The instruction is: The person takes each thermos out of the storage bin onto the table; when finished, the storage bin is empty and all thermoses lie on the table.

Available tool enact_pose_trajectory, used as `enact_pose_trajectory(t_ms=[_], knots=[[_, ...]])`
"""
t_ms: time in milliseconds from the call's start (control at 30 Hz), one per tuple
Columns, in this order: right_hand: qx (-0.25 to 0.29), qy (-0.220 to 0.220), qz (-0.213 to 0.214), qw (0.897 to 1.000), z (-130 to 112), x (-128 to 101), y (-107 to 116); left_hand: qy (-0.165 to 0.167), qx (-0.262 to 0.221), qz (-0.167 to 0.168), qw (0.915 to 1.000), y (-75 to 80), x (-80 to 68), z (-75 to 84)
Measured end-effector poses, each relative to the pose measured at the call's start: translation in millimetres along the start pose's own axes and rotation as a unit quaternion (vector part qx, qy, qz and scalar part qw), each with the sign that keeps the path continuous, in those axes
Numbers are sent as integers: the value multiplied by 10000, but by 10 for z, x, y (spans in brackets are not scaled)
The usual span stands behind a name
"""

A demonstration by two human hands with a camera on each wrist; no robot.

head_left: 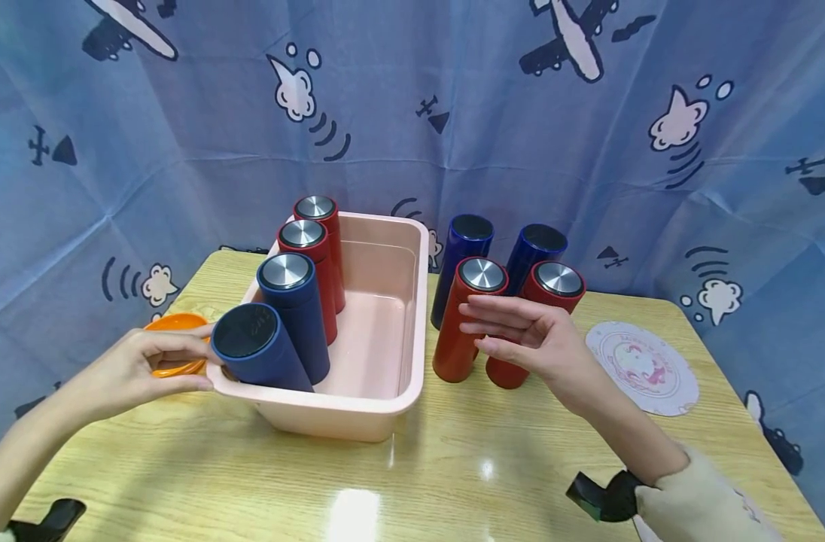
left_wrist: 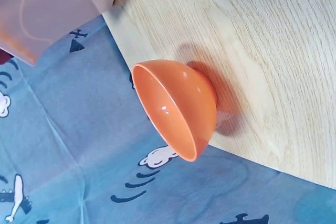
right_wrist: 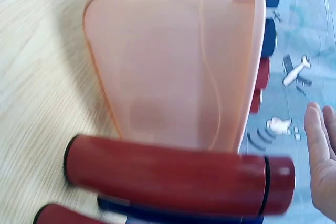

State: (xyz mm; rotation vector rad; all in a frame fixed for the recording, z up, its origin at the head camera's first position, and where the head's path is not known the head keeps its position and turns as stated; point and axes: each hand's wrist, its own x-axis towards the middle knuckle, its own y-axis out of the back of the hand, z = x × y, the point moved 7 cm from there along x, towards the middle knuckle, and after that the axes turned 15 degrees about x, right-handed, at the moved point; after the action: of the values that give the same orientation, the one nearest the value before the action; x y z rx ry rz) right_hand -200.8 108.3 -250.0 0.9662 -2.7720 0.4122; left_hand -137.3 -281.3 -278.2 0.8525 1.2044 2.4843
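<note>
My left hand (head_left: 151, 361) is at the front left corner of a pink bin (head_left: 379, 406), its thumb and fingertips touching the rim beside a tilted blue thermos (head_left: 270, 365). Behind that one in the bin stand another blue thermos (head_left: 304, 327) with a silver lid and two red thermoses (head_left: 327, 278). Over on the right, my right hand (head_left: 534, 339) has its fingers extended in front of two red thermoses, the nearer red thermos (head_left: 453, 350) and the right-hand red thermos (head_left: 507, 373). Two dark blue thermoses (head_left: 446, 278) stand behind them.
An orange bowl (left_wrist: 194, 98) sits left of the bin, behind my left hand. At the table's right lies a round white mat (head_left: 646, 369) with a pink print. Blue patterned curtain (head_left: 385, 98) encloses the wooden table (head_left: 250, 482) at the back and sides.
</note>
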Motion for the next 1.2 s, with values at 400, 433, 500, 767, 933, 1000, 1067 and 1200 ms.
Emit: enact_pose_trajectory(t_ms=[400, 433, 500, 767, 933, 1000, 1067, 1200], knots=[[132, -471, -79, 9988, 176, 320, -506, -73, 75, 16, 9999, -6, 1, 2], [127, -502, -110, 9986, 189, 340, -547, -39, 77, -3, 10000, -7, 3, 0], [145, -560, -164, 9982, 219, 377, -623, 26, 118, -31, 9999, -8, 7, -3], [513, -769, -408, 9949, 388, 503, -912, 44, 148, -7, 9999, -4, 1, -2], [694, -874, -468, 9927, 476, 576, -1053, -20, 42, 2, 10000, -7, -3, -7], [725, -918, -468, 9920, 502, 605, -1104, -6, -45, -34, 10000, -10, -5, -11], [700, -944, -444, 9921, 523, 637, -1146, 49, -103, -79, 9999, -13, -8, -16], [520, -969, -412, 9931, 569, 704, -1205, 170, -172, -158, 9996, -18, -13, -25]])
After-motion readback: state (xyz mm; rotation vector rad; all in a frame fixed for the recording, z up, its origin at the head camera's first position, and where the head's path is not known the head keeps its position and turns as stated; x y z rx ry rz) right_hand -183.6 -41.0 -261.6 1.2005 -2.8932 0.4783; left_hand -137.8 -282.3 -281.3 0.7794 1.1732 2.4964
